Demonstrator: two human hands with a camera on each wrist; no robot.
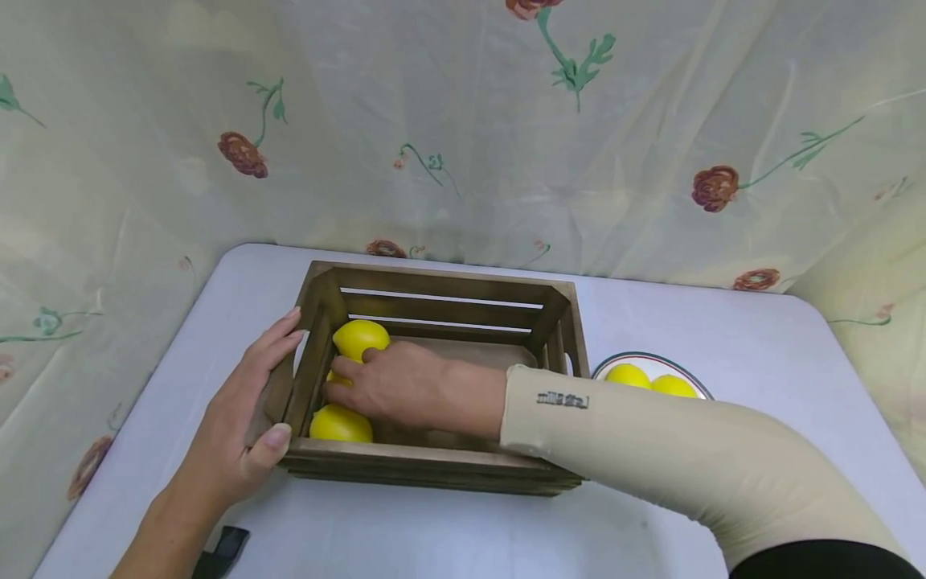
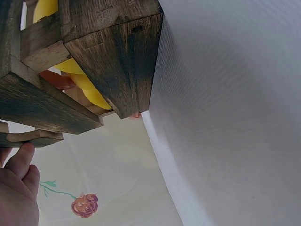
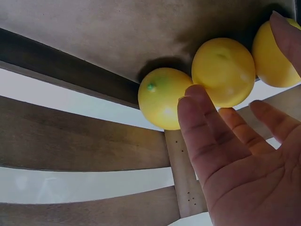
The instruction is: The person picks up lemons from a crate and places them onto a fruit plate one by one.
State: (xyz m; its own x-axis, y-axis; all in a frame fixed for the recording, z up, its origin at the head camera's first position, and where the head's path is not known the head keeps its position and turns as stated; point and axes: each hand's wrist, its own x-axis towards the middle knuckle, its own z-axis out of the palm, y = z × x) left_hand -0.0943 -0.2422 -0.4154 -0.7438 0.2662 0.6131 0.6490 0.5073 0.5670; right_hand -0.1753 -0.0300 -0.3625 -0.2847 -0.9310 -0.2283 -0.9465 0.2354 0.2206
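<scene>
Lemons [image 1: 362, 339] in crate [image 1: 434, 457]: my right hand [image 1: 401, 382], fingers extended, beside them; my left hand [image 1: 235, 426], wide, touching its end.

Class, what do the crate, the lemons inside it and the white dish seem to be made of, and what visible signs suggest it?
Crate: wood, apparently stained dark brown, with grain showing on its slats.
Lemons: smooth and slightly glossy, one with a green-tinged end; real fruit or plastic, the look cannot settle it.
Dish: perhaps glazed ceramic, white with a coloured rim, but partly hidden.
</scene>
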